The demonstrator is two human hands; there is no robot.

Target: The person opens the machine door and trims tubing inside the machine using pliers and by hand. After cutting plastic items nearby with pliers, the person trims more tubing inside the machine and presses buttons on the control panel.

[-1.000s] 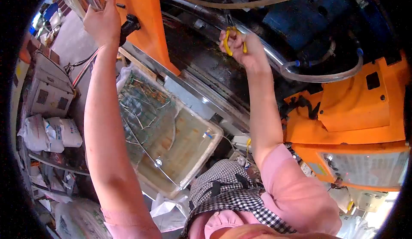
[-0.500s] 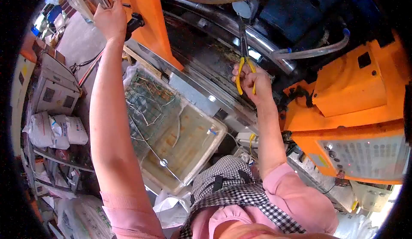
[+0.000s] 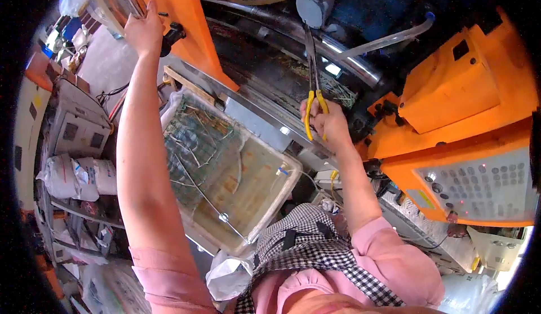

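Beside the orange door (image 3: 194, 38), pliers (image 3: 313, 77) point lengthwise away from the nearer right hand (image 3: 332, 125), clamped on their handles (image 3: 309, 115), the left hand (image 3: 144, 34) at the door's edge, its closure unclear, and a whitish lump (image 3: 310, 8) at their tips.

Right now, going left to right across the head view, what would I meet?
White filled plastic sacks → bare left hand → pale-rimmed rectangular tub → yellow-handled metal pliers in the right hand → orange control panel with round buttons.
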